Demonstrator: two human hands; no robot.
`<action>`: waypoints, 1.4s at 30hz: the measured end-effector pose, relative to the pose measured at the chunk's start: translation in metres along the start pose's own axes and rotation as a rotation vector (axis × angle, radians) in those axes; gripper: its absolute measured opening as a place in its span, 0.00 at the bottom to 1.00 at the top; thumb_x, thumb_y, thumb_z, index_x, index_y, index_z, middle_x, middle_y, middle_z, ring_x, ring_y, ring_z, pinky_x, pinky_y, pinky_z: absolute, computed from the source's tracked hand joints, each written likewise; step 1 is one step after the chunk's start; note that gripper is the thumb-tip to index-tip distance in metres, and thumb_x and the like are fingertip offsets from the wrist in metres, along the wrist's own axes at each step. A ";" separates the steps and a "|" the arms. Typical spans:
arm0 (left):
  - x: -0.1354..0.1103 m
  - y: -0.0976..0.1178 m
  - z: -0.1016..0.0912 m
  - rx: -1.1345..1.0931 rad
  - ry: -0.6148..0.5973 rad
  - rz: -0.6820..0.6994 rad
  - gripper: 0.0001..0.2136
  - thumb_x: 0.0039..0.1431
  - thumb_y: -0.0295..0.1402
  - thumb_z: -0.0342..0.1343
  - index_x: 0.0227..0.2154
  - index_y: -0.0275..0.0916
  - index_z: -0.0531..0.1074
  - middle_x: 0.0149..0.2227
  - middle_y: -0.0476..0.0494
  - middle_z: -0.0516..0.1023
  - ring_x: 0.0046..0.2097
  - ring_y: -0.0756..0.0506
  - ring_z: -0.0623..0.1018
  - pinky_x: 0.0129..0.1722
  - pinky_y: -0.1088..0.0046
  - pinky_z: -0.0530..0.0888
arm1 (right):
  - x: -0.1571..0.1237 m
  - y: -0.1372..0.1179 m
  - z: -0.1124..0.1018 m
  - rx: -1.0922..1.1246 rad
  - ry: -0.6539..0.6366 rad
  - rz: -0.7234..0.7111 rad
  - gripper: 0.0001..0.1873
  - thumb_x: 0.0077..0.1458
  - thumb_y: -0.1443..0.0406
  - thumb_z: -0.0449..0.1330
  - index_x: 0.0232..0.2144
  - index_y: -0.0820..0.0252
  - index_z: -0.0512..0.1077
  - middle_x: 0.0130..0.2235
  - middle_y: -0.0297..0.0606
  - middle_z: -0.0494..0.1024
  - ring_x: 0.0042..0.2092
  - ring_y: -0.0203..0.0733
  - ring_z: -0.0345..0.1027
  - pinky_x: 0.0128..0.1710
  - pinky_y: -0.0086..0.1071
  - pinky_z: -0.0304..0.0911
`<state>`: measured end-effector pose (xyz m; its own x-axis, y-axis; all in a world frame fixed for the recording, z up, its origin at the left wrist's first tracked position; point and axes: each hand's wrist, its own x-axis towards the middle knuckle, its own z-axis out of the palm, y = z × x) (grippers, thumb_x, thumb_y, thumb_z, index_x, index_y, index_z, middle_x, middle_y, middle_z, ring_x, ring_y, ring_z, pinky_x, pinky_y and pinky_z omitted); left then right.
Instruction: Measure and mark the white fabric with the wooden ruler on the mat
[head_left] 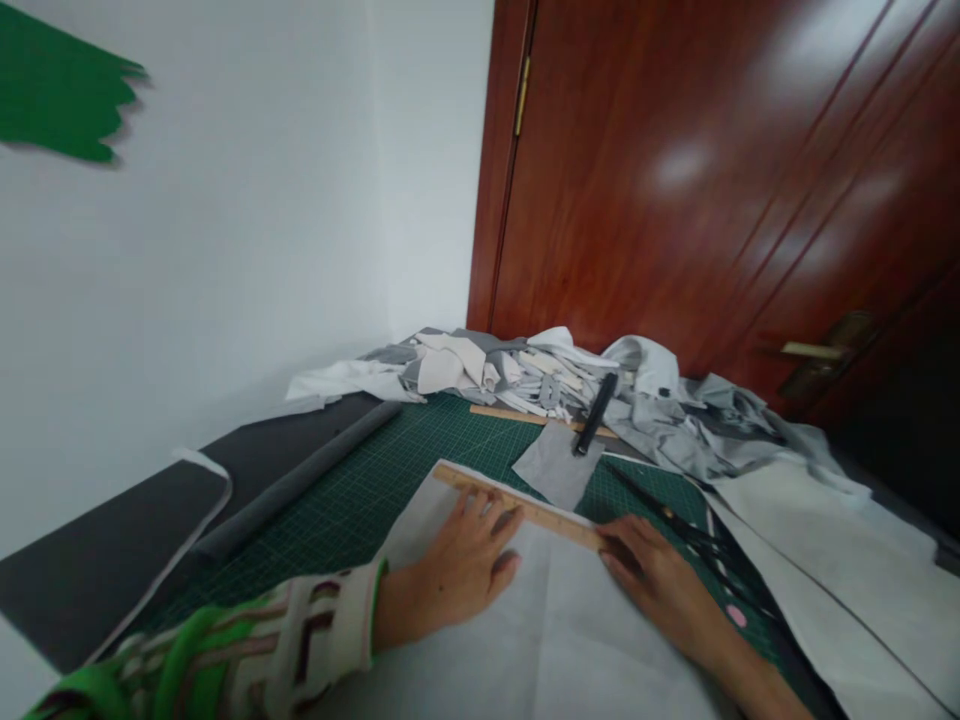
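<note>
A light wooden ruler (559, 519) lies near the far edge of a pale sheet (529, 620), which looks like fabric or paper. My left hand (461, 565) rests flat on the sheet, its spread fingertips pressing on the ruler and its thumb apart. At the ruler's right end, my right hand (660, 585) has its fingers and thumb bent around the tip, which they partly hide. Beyond the ruler lies a small grey cloth piece (555, 468), with a black stick-shaped tool (596, 415) partly on it. Black-handled scissors (686, 530) lie beyond my right hand.
A green cutting mat (337, 490) lies under the sheet. Another wooden strip (502, 413) and heaped cloth scraps (517, 370) line the back. A dark roll (292, 480) lies left, larger white pieces (832, 560) right. A wall (262, 200) and door (637, 180) stand behind.
</note>
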<state>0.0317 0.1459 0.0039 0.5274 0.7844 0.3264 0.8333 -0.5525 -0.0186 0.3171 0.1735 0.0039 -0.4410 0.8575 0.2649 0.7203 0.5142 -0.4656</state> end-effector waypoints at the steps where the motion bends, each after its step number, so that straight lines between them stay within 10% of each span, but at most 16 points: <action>1: 0.000 -0.001 0.001 0.015 0.005 0.006 0.23 0.67 0.42 0.48 0.61 0.38 0.63 0.57 0.36 0.70 0.59 0.35 0.66 0.60 0.50 0.60 | -0.001 -0.001 -0.007 0.009 -0.038 0.006 0.12 0.63 0.63 0.51 0.45 0.56 0.72 0.45 0.42 0.75 0.47 0.44 0.71 0.50 0.39 0.66; 12: 0.012 -0.011 -0.002 0.149 0.034 0.086 0.20 0.67 0.35 0.50 0.60 0.37 0.68 0.57 0.35 0.72 0.56 0.34 0.69 0.57 0.52 0.63 | -0.083 0.054 -0.108 -0.302 -0.079 0.619 0.14 0.61 0.67 0.48 0.36 0.61 0.74 0.36 0.47 0.81 0.40 0.51 0.76 0.40 0.38 0.64; 30: 0.016 -0.010 0.001 0.135 0.058 0.087 0.21 0.65 0.34 0.52 0.59 0.36 0.68 0.53 0.31 0.74 0.54 0.31 0.70 0.54 0.48 0.64 | -0.062 0.062 -0.076 -0.237 0.002 0.688 0.11 0.55 0.60 0.60 0.25 0.55 0.63 0.20 0.30 0.71 0.23 0.39 0.68 0.25 0.30 0.57; 42: 0.009 0.000 -0.001 0.014 -0.025 -0.016 0.23 0.67 0.40 0.49 0.61 0.37 0.63 0.59 0.33 0.68 0.59 0.31 0.65 0.59 0.47 0.60 | -0.068 0.066 -0.052 -0.176 0.083 0.408 0.10 0.53 0.57 0.48 0.29 0.53 0.65 0.22 0.36 0.74 0.25 0.46 0.70 0.29 0.36 0.63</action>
<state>0.0367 0.1528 0.0074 0.5182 0.7998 0.3029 0.8436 -0.5363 -0.0272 0.4220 0.1496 -0.0011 -0.0633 0.9852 0.1594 0.9094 0.1227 -0.3974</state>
